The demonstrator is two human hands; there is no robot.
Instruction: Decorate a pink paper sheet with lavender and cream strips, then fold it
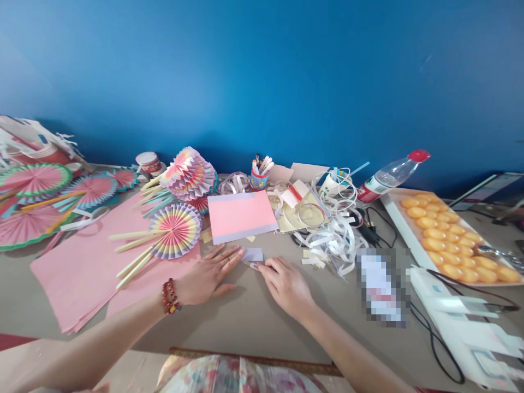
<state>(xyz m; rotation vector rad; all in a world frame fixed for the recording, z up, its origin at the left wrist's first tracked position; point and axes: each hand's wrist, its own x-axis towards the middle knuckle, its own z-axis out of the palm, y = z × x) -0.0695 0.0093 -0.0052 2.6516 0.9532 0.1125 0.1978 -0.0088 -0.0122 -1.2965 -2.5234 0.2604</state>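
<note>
A small pale lilac piece of paper (252,254) lies on the grey table between my hands. My left hand (208,277) rests flat beside it, fingers stretched out and their tips at its left edge. My right hand (284,284) is closed, its fingertips drawn together at the paper's lower right corner. A small whitish thing at those fingertips is too small to name. Just beyond the hands is a pink sheet with lilac borders (242,215). A pleated paper fan (176,231) with pale yellow sticks lies near my left hand on large pink sheets (77,273).
More paper fans (36,183) are at the far left. A pen cup (259,179) stands near the blue wall. Curled white strips (333,243) lie right of centre, near a bottle (387,177), a box of yellow oval items (446,229) and a white power strip (444,322) with cables.
</note>
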